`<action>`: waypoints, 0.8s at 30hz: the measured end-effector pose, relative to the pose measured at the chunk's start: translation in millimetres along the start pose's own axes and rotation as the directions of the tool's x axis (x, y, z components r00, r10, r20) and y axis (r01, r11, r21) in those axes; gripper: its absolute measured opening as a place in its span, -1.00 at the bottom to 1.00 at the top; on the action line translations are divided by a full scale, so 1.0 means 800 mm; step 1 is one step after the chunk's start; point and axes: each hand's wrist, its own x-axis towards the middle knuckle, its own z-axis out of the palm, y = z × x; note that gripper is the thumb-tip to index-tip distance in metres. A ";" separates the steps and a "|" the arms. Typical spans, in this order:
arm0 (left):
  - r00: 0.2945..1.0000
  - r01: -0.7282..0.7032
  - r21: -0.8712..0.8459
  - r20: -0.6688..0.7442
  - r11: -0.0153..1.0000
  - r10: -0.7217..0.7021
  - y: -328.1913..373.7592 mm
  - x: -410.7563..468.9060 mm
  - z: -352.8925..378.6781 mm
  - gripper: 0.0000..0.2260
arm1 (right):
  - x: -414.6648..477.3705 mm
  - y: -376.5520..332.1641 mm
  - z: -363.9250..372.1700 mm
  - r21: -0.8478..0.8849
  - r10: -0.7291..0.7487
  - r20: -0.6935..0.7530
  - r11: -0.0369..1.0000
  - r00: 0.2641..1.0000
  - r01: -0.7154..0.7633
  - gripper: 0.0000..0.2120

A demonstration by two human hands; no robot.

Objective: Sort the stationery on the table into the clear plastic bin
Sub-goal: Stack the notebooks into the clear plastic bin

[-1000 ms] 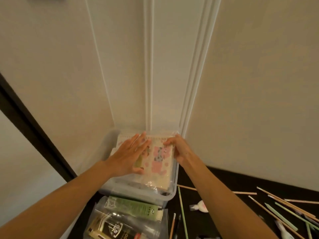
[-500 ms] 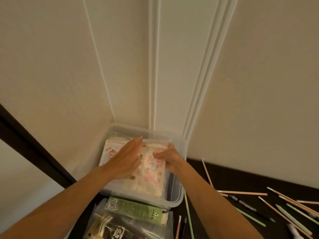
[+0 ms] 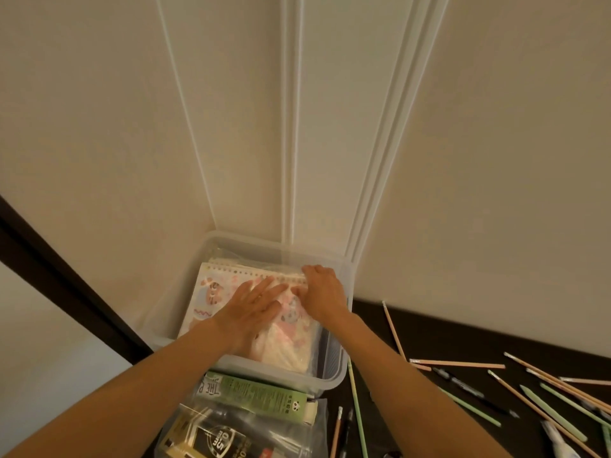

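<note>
I'm seating the notebook [image 3: 211,292] flat in the bin [image 3: 334,381], L hand [image 3: 254,305] pressing it w/ straight fingers, R hand [image 3: 322,292] curled on its spiral edge; next, I reckon, let go & fetch pencils [image 3: 458,363] off the surface [image 3: 429,338].

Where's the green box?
In the head view, the green box lies low and left of centre, just in front of the clear bin.

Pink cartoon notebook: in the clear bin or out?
In. The plastic-wrapped pink cartoon-print notebook lies flat inside the clear plastic bin, below its rim, with the left hand flat on it.
</note>
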 end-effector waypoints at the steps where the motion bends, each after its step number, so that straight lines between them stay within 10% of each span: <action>1: 0.999 -0.016 -0.066 0.027 0.998 0.018 -0.004 0.002 -0.004 -0.44 | 0.005 0.004 -0.004 0.036 0.016 0.056 0.999 0.998 -0.018 -0.60; 6: 0.998 -0.013 -0.186 0.061 0.983 0.025 -0.005 -0.001 -0.016 -0.50 | 0.024 0.008 -0.013 0.153 0.077 0.227 0.982 0.971 -0.114 -0.65; 9: 0.995 0.061 -0.064 0.079 0.996 -0.056 0.009 0.000 -0.018 -0.18 | 0.024 0.005 -0.014 0.177 0.114 0.247 0.971 0.962 -0.161 -0.69; 12: 0.991 0.098 -0.088 0.096 0.991 -0.089 0.015 -0.001 -0.023 -0.11 | 0.006 -0.001 -0.012 -0.054 0.076 0.153 0.996 0.985 -0.069 -0.70; 16: 0.997 0.079 -0.243 0.024 0.967 -0.076 0.011 -0.009 -0.029 -0.43 | -0.018 -0.002 -0.016 -0.189 -0.012 -0.050 0.982 0.999 0.003 -0.66; 24: 0.961 0.129 -0.417 -0.172 0.900 -0.218 0.041 -0.014 -0.082 -0.79 | -0.066 0.023 -0.076 0.099 0.029 -0.088 0.995 0.996 -0.020 -0.62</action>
